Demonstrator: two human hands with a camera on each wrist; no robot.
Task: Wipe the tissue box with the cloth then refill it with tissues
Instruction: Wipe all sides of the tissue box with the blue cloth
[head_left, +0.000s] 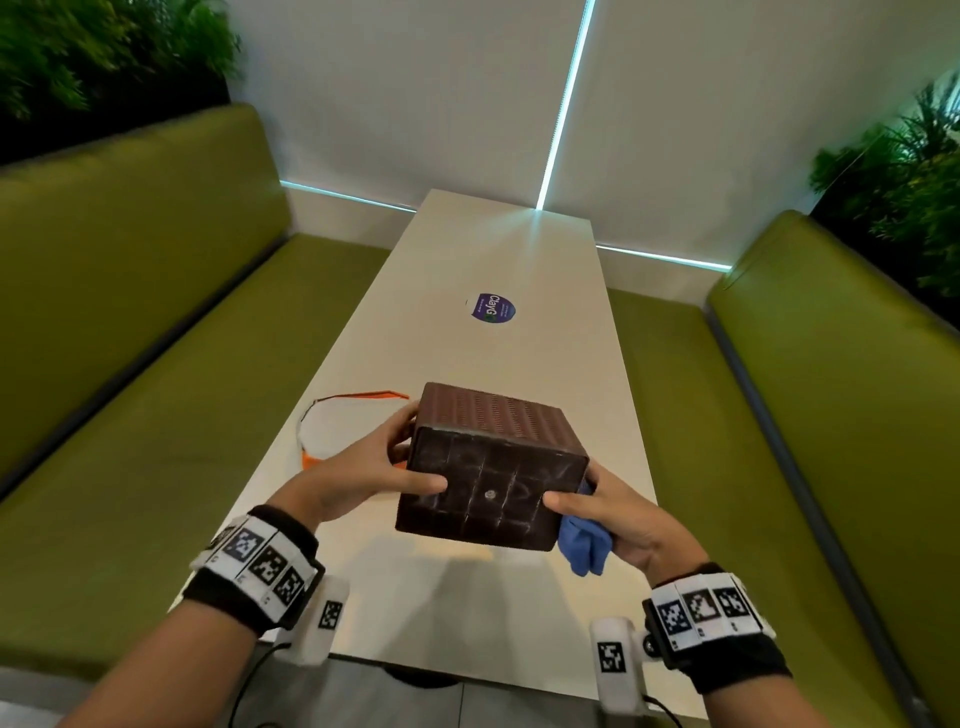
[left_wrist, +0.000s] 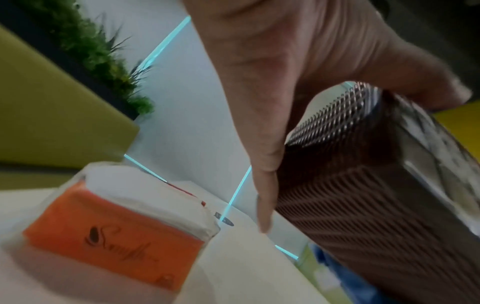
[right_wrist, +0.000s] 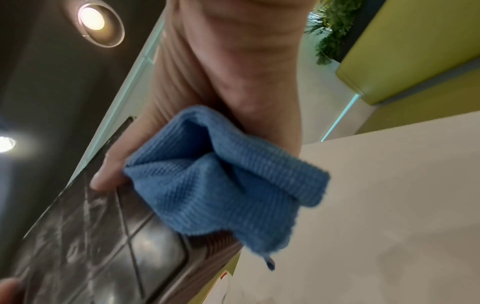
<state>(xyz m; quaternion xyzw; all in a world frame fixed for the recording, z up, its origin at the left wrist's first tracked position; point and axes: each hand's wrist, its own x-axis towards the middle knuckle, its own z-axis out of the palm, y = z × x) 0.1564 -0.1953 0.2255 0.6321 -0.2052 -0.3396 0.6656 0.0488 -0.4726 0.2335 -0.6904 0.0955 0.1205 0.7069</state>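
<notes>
Dark brown, ribbed on its sides and scuffed pale on the flat panel turned toward the person, the cube-shaped tissue box (head_left: 493, 467) is held up off the long white table (head_left: 498, 260), tipped so that this panel, with a small round stud at its middle, faces the head camera. The left hand (head_left: 358, 473) grips the box from its left side, thumb laid across the scuffed panel and fingers curled round the ribbed side behind it; the left wrist view shows those fingers (left_wrist: 267, 174) pressed flat along the ribbing. The right hand (head_left: 613, 514) grips the box's right edge, its thumb on the same panel, and also holds a bunched blue microfibre cloth (right_wrist: 223, 176) trapped between palm and box, a loose fold hanging below the hand. Just beside the left hand, on the table, lies a white pack of tissues in an orange-printed wrapper (left_wrist: 114, 232), apart from the box. Farther along the table sits a round purple-and-white sticker (head_left: 491, 307). Green upholstered benches (head_left: 156, 322) run along both sides of the table, with leafy plants (head_left: 914, 171) above their backrests.
</notes>
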